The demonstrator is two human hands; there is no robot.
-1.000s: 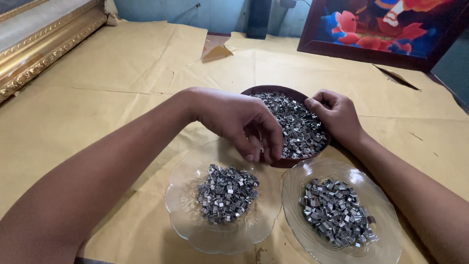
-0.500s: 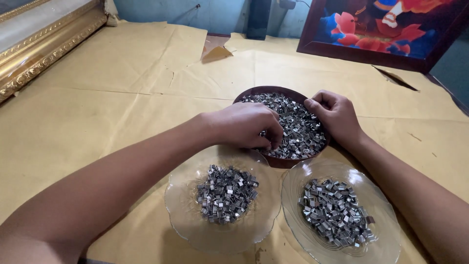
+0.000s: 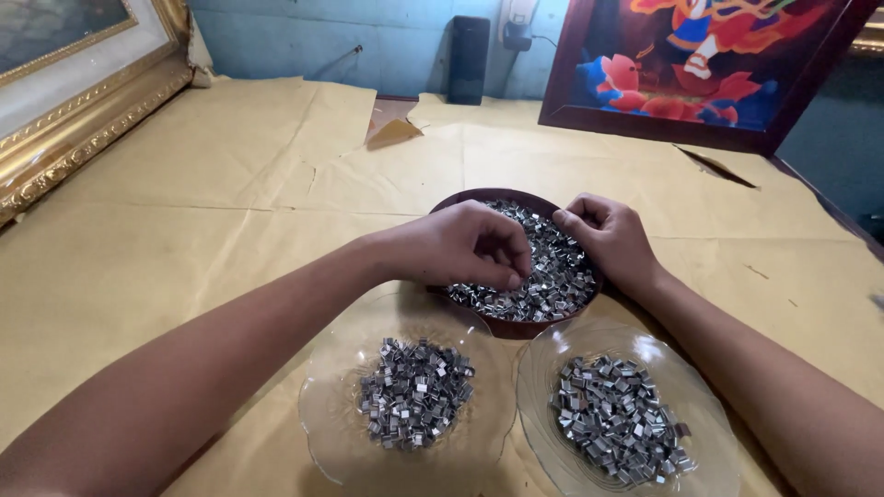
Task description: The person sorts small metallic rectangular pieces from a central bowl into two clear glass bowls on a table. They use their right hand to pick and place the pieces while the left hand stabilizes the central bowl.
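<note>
A: Start at the fingertips. What are they doing?

B: The left hand (image 3: 460, 247) hangs over the dark brown bowl (image 3: 479, 201), its fingers curled down and bunched, thumb meeting them right at the heap of small metal clips (image 3: 552, 276) inside. Whether a clip is actually pinched between them, I cannot tell.

A: And the other?

B: The right hand (image 3: 610, 241) rests on the bowl's far right rim, fingers bent and close together, tips touching the clips at the edge. No clear grasp on anything there either.

A: Where does that bowl sit against the rest?

B: Take the bowl as centre. Just in front of it, toward the person, are two clear glass dishes side by side: the left glass dish (image 3: 331, 433) and the right glass dish (image 3: 709, 433), each with a smaller pile of the same clips. The right dish's rim tucks just under the bowl's near edge.

A: Farther out?

B: All lie on tan paper sheets (image 3: 230, 184). Beyond the bowl, a colourful framed picture (image 3: 700, 74) leans against the blue wall; far left of it, a gilt frame (image 3: 83, 129).
</note>
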